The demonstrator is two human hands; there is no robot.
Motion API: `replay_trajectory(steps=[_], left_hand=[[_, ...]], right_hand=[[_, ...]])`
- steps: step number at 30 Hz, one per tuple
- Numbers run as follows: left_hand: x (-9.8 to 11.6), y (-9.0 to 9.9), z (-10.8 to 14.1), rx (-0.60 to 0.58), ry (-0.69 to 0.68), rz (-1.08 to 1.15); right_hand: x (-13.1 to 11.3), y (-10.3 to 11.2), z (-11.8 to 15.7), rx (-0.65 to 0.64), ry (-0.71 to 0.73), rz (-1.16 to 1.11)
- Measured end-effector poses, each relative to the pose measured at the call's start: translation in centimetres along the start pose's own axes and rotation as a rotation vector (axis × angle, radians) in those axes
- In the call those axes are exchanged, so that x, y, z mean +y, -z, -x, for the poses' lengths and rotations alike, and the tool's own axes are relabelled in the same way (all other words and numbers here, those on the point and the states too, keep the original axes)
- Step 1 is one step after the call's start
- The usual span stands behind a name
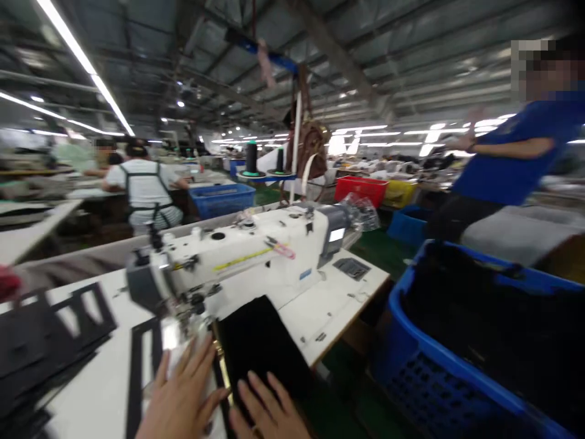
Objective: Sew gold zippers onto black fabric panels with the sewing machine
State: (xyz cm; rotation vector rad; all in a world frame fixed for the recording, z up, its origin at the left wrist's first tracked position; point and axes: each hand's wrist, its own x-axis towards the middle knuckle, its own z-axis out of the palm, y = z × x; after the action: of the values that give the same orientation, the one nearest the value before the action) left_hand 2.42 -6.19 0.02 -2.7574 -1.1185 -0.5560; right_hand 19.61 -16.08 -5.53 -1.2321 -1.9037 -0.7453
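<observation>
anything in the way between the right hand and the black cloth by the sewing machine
Nothing visible is in the way: the right hand appears to rest directly on the near part of the black cloth. The left hand is off to the left, and the shiny gold strip runs along the cloth's left edge.

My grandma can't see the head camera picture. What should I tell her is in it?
A left hand and a right hand press black fabric by a white sewing machine. A blue basket stands at right, in a busy workshop.
</observation>
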Motion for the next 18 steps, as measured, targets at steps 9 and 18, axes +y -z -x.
replay_trajectory(steps=[9, 18], left_hand=[[2.0, 2.6, -0.8, -0.204, 0.122, 0.141], [0.6, 3.0, -3.9, -0.282, 0.128, 0.066]], right_hand=[[5.8, -0.4, -7.7, -0.553, -0.218, -0.273], [5.2, -1.8, -7.2, -0.696, -0.224, -0.265]])
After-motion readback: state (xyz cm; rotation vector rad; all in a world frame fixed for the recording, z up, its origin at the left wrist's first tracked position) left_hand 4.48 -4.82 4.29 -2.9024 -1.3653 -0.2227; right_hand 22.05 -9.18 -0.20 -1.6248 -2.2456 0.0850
